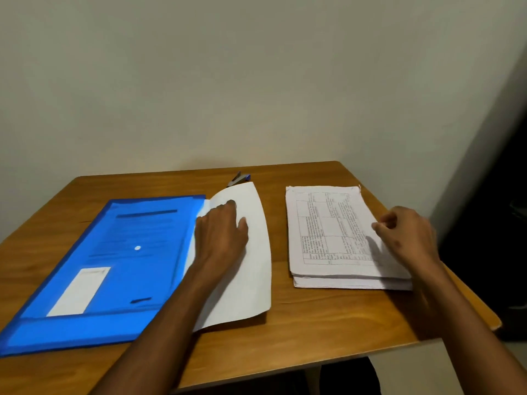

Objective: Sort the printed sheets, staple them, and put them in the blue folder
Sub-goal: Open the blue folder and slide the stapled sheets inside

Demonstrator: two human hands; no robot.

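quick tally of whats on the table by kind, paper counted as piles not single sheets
blue folder: 1
stapler: 1
paper piles: 2, the blank-side sheets partly in the folder under the left hand, and the printed stack by the right hand
hands: 2
total: 6

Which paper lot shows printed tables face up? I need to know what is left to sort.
The stack of printed sheets by the right hand shows tables. The sheets under the left hand, beside the blue folder, show a blank face.
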